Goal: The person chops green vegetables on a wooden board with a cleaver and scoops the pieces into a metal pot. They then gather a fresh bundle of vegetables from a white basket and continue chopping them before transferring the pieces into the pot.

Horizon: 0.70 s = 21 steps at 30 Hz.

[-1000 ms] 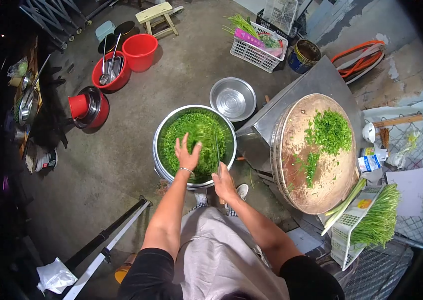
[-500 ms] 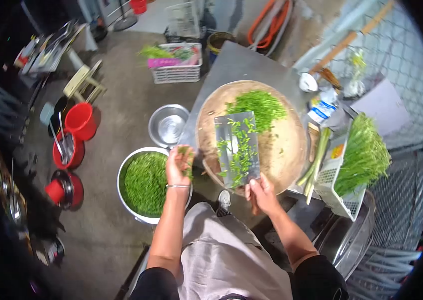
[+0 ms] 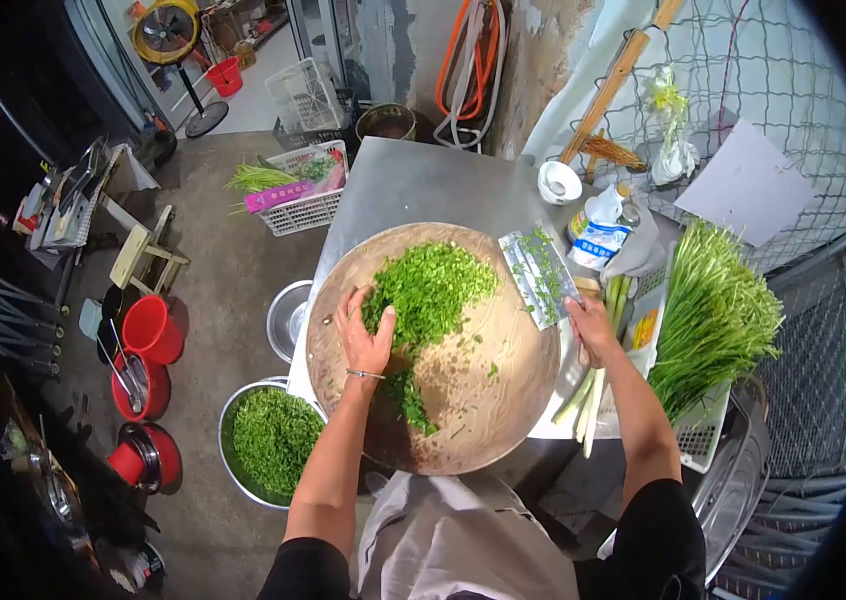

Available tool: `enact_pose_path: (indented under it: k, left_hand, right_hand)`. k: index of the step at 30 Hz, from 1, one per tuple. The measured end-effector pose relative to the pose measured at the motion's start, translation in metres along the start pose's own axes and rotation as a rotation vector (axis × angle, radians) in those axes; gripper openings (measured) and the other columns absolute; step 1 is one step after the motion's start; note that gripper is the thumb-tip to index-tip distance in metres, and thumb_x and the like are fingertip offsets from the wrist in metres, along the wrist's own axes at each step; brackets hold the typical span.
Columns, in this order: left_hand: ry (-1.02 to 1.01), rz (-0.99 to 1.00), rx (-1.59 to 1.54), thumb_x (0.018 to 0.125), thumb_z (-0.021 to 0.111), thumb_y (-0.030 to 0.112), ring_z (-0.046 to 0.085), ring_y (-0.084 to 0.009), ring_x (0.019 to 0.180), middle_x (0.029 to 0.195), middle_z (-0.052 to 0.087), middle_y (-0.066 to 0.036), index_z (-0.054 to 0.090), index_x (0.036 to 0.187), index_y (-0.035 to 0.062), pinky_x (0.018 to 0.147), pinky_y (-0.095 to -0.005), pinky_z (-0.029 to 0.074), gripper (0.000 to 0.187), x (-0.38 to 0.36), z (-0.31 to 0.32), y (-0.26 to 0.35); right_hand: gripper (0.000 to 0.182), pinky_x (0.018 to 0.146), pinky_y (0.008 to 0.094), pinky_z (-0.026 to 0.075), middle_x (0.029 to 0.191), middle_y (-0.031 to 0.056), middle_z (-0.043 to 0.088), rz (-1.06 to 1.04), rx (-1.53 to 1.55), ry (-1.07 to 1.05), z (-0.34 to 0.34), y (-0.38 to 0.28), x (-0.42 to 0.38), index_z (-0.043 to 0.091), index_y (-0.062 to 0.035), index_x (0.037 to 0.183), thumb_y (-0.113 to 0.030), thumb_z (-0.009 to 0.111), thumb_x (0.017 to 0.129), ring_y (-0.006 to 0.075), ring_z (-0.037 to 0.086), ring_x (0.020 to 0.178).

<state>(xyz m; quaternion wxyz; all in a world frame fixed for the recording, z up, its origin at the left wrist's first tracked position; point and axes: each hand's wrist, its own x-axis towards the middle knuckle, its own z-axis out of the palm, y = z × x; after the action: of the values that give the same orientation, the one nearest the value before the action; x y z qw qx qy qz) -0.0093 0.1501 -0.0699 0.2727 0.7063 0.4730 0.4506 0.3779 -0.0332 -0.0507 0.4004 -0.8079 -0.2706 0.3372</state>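
A heap of finely chopped greens (image 3: 433,285) lies on the round wooden chopping block (image 3: 503,400), with a smaller strip of bits trailing toward me. My left hand (image 3: 368,340) is spread at the heap's left side, fingers apart and touching its edge. In my right hand (image 3: 593,330) is the handle of a cleaver (image 3: 535,275), held flat over the block's right edge with green bits stuck to its broad blade. Down to the left, a large metal pot (image 3: 233,470) is full of chopped greens.
A metal table (image 3: 423,185) carries the block, leek-like stalks (image 3: 593,400), a white bowl (image 3: 558,183) and a blue-white bag (image 3: 598,235). At right stands a basket of long greens (image 3: 713,310). A metal basin (image 3: 288,320) and red buckets (image 3: 155,330) are on the left.
My left hand has gone from above the pot to the heap on the block. The cleaver has moved right, off the block's middle, and carries fewer greens. My view has shifted.
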Motion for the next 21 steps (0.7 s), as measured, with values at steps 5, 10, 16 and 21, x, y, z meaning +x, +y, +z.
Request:
enact_pose_path:
  k: [5,10,16,21]
  left_hand:
    - [-0.112,-0.003,0.155,0.082,0.078,0.038,0.037,-0.045,0.138,0.149,0.041,-0.027,0.052,0.143,0.009,0.115,-0.0552,0.029,0.072,0.009,0.009,-0.002]
    - [-0.202,0.044,0.255,0.074,0.081,0.051,0.034,-0.0481,0.142,0.154,0.037,-0.029,0.047,0.15,0.016,0.117,-0.0575,0.026,0.09,0.02,0.021,-0.001]
    - [-0.206,0.119,0.253,0.066,0.085,0.058,0.044,-0.0464,0.129,0.148,0.043,-0.026,0.051,0.147,0.0231,0.11,-0.0563,0.035,0.094,0.029,0.029,0.016]
    - [-0.182,0.098,0.264,0.061,0.087,0.062,0.044,-0.0477,0.129,0.148,0.042,-0.027,0.052,0.146,0.0264,0.108,-0.0567,0.037,0.099,0.013,0.04,0.03]
  right_hand:
    - [0.036,0.042,0.0282,0.039,0.061,0.0001,0.05,-0.003,-0.053,-0.137,-0.009,-0.036,0.057,0.056,-0.0047,0.079,-0.033,0.064,0.1,0.0097,0.047,0.048]
    - [0.036,0.043,0.0279,0.038,0.061,-0.0004,0.048,0.009,-0.071,-0.282,0.011,-0.073,0.09,0.056,-0.0064,0.079,-0.034,0.066,0.099,0.0095,0.047,0.049]
    - [0.034,0.043,0.0291,0.037,0.061,-0.0002,0.05,-0.154,-0.209,-0.503,0.048,-0.096,0.109,0.058,-0.0044,0.081,-0.032,0.065,0.099,0.01,0.046,0.047]
    - [0.031,0.049,0.0327,0.044,0.069,0.0035,0.057,-0.11,-0.253,-0.609,0.072,-0.101,0.082,0.067,-0.0047,0.094,-0.035,0.064,0.1,0.0124,0.051,0.053]
